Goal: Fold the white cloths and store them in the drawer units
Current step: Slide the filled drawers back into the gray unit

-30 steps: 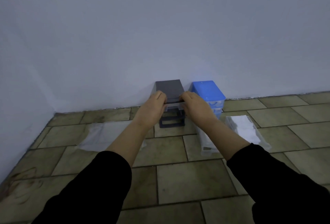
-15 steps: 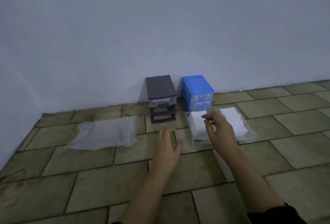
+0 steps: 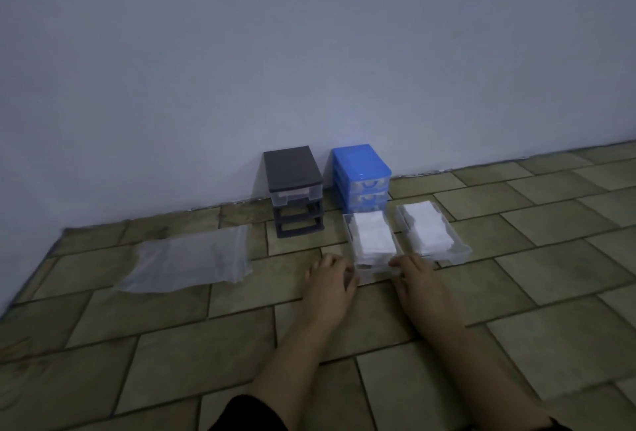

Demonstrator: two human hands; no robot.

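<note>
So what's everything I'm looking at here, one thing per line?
grey drawer unit: 1, dark grey, against the wall; top drawer in, two lower slots open
blue drawer unit: 1, blue, right of the grey one, drawers in
clear drawers: 2, see-through, out on the floor in front of the blue unit
white cloths: folded stacks, white, one in each clear drawer
plastic bag: 1, clear, flat on the floor at left
floor: olive tiles
wall: pale
left hand: at the nearer drawer's front left corner
right hand: at its front right corner
</note>
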